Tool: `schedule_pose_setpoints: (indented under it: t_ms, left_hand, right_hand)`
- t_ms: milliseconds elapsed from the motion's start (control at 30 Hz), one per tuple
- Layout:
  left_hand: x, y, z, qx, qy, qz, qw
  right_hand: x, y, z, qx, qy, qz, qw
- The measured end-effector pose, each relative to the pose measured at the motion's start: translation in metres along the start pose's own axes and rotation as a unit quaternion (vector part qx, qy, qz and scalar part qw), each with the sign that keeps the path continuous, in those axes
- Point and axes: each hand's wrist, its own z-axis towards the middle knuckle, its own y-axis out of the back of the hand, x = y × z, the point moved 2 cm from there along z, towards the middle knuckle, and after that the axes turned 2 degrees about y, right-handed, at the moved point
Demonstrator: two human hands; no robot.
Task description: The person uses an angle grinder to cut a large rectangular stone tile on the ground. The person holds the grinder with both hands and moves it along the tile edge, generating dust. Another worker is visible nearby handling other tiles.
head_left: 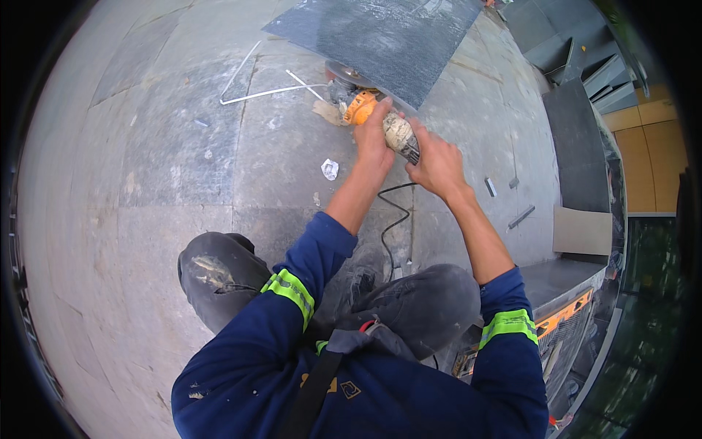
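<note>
Both my hands are wrapped round an angle grinder with an orange head and a dusty, worn body. My left hand grips it just behind the orange part. Farther back, my right hand holds the rear end, near where a black cord runs down toward my legs. The grinder's disc sits at the near left edge of a large dark grey tile; whether it touches the edge I cannot tell.
A thin white bent strip lies left of the grinder. Crumpled scrap and small grey offcuts dot the tiled floor. Stacked slabs line the right side, with an orange spirit level nearer me. My bent knees flank the cord.
</note>
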Motion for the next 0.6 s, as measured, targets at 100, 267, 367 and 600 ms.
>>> schedule_pose_setpoints:
  t_ms: [100, 267, 367, 600]
  left_hand:
    - [0.011, -0.001, -0.018, 0.001, -0.012, 0.006, 1.0]
    - [0.029, -0.008, -0.04, -0.017, -0.019, 0.012, 1.0]
    - [0.028, -0.009, -0.041, -0.017, -0.014, 0.006, 1.0]
    - [0.015, -0.007, -0.025, -0.002, -0.016, 0.009, 1.0]
  right_hand:
    - [-0.011, 0.0, -0.015, -0.005, 0.011, 0.002, 1.0]
    - [-0.024, 0.003, -0.036, -0.005, 0.001, 0.012, 1.0]
    - [-0.023, 0.004, -0.037, -0.011, 0.008, 0.004, 1.0]
    - [-0.013, 0.004, -0.023, -0.016, 0.017, 0.0, 1.0]
